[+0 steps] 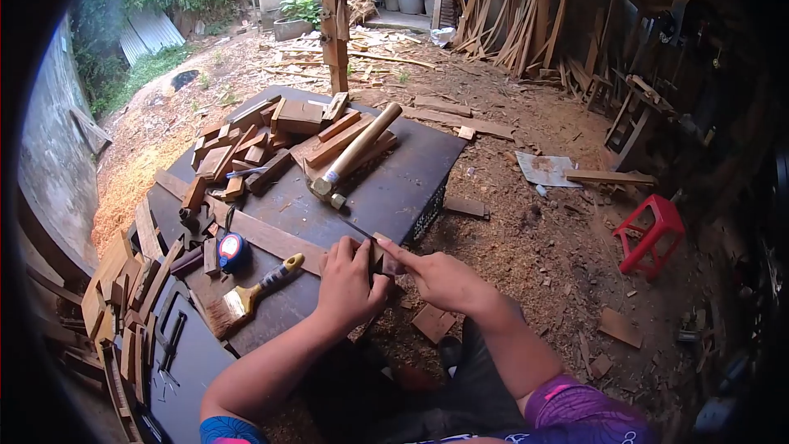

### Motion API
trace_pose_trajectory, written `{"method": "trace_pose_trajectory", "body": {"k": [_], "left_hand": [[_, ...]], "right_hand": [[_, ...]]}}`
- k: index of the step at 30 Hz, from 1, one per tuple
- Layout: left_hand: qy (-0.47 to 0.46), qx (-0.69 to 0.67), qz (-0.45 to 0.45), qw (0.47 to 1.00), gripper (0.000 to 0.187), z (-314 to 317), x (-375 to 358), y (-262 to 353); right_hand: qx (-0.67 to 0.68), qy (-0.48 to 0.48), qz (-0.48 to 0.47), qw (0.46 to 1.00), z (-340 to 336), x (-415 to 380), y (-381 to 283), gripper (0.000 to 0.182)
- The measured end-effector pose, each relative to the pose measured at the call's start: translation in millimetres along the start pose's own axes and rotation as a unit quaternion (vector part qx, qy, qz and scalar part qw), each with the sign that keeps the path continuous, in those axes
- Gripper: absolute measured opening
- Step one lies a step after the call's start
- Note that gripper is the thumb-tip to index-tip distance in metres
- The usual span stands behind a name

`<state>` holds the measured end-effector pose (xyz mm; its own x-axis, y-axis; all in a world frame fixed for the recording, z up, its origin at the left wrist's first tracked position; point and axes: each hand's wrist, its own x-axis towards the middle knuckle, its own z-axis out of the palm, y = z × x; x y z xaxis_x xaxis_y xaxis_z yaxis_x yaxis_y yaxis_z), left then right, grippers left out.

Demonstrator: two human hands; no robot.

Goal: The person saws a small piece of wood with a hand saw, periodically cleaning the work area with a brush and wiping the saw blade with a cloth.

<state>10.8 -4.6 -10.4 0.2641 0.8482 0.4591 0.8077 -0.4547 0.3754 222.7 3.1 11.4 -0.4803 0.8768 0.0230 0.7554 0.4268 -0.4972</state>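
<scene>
My left hand (349,281) is closed over a small piece of wood (377,258) at the table's near right edge, its fingers bent and pressed down. Right beside it, my right hand (440,279) is closed with the index finger stretched forward along a thin dark tool (358,231). The tool's narrow end points away over the table, and its rear part is hidden in my grip. A long flat board (267,234) runs across the table up to my left hand. Left of that hand lies a paintbrush (261,286) with a pale, yellow-tipped handle.
On the dark table (427,144) lie a hammer (353,156), a blue tape measure (233,252) and a heap of wood blocks (300,115). A C-clamp (170,335) sits at lower left. A red stool (652,234) stands right on sawdust-strewn ground. A wooden post (334,25) rises behind the table.
</scene>
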Motion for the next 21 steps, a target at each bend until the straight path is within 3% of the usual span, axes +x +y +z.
{"method": "trace_pose_trajectory", "body": {"k": [4,6,7,12,14,18,21], "left_hand": [[-0.022,-0.013,0.01,1.0,0.065,-6.5,-1.2,-0.5],[-0.018,-0.011,0.01,1.0,0.064,-3.4,-2.5,-3.7],[-0.013,-0.011,0.01,1.0,0.063,-3.1,-2.6,-2.6],[0.0,-0.013,0.004,1.0,0.062,2.1,-0.3,0.6],[-0.013,-0.004,0.002,1.0,0.062,-2.3,0.1,-0.3],[-0.008,-0.01,0.018,1.0,0.063,-2.9,-2.1,-4.3],[0.001,-0.016,0.004,1.0,0.062,-1.7,-3.0,-1.6]], "right_hand": [[0.03,0.012,-0.044,0.999,3.9,12.5,-1.4,0.072],[0.023,0.025,-0.02,0.999,1.3,-14.9,-2.9,0.069],[0.026,-0.013,0.025,0.999,-6.3,-25.8,-7.1,0.068],[0.007,-0.007,0.022,1.0,1.2,-8.2,0.0,0.066],[0.047,0.033,-0.053,0.997,6.4,16.7,-0.9,0.068],[0.01,0.056,-0.042,0.997,15.7,2.6,-0.6,0.075],[0.017,0.009,0.002,1.0,2.5,-29.4,-1.3,0.073]]}}
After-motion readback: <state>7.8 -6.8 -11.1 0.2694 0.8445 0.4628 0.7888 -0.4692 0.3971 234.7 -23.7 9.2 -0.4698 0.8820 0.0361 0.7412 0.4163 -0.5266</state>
